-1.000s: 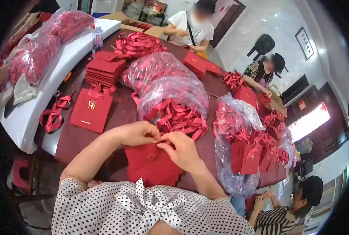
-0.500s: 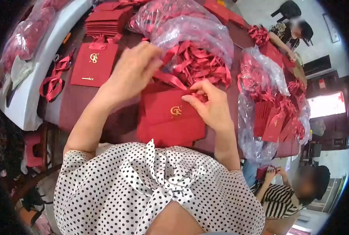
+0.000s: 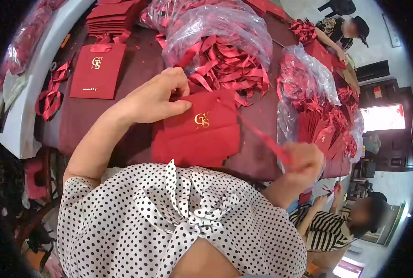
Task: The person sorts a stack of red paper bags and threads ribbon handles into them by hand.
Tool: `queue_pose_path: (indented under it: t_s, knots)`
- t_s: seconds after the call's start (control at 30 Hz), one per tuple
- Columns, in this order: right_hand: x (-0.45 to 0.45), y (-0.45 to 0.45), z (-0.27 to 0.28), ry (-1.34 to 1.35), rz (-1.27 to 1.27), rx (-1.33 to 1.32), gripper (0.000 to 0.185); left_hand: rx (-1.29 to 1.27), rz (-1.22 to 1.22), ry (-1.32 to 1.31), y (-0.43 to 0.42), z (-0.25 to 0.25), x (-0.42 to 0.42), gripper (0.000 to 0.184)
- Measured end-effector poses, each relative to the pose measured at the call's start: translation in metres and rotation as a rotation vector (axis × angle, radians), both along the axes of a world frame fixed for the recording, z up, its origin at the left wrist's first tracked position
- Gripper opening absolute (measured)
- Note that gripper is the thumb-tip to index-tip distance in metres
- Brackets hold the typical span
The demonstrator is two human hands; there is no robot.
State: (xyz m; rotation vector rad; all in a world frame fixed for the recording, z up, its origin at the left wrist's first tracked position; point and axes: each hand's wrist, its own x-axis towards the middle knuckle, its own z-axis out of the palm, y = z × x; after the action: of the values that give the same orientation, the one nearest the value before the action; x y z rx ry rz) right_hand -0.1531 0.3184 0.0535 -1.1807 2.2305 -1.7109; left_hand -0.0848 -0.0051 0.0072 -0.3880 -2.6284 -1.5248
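Note:
A red paper bag (image 3: 188,118) with gold lettering lies flat before me on more red bags (image 3: 188,150). My left hand (image 3: 157,95) pinches its upper left corner, with the thumb over the front; the other fingertips are partly hidden. A red ribbon (image 3: 259,132) runs taut from near the bag's top right down to my right hand (image 3: 303,160). That hand is blurred but closed around the ribbon, well off to the right of the bag. Beyond the bag, a heap of red ribbons (image 3: 229,65) spills from a clear plastic bag (image 3: 220,28).
A finished-looking red bag with a ribbon handle (image 3: 97,74) lies at left, near loose ribbons (image 3: 53,92). A stack of red bags (image 3: 111,21) sits behind it. Plastic-wrapped red bags (image 3: 315,116) lie at right. Two people, one in a striped shirt (image 3: 322,227), work at the right side.
My right hand has swung right and toward me from the bag's top edge, drawing the ribbon out. My left hand has come down onto the bag's upper left corner. The view has shifted slightly.

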Motion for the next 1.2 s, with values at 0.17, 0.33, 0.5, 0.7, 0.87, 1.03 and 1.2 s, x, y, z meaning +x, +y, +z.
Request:
queue_pose_path:
  t_s: [0.17,0.33,0.5,0.7,0.87,1.03,1.2]
  knots:
    - [0.006,0.010,0.013,-0.072,0.629,-0.376,0.022,-0.053,0.004,0.092,0.005,-0.004,-0.002,0.022]
    - [0.025,-0.047,0.026,0.312,-0.036,0.016,0.006,0.134,-0.021,0.011,0.015,-0.011,-0.006,0.021]
    - [0.012,-0.100,-0.011,0.079,0.036,0.144,0.009,0.388,-0.122,-0.145,0.017,-0.009,-0.005,0.021]
    - [0.005,-0.112,-0.025,-0.088,0.078,0.101,0.010,0.755,-0.276,-0.264,0.016,-0.014,-0.004,0.029]
    - [0.008,-0.110,-0.025,-0.147,0.109,0.015,0.013,0.674,-0.298,-0.354,0.010,-0.020,-0.005,0.030]
    - [0.010,-0.106,-0.027,-0.222,0.109,-0.019,0.009,0.748,-0.225,-0.388,0.017,-0.016,-0.003,0.028]
    - [0.006,-0.105,-0.025,0.031,0.160,0.027,0.008,0.698,-0.161,-0.307,0.020,-0.023,-0.006,0.028]
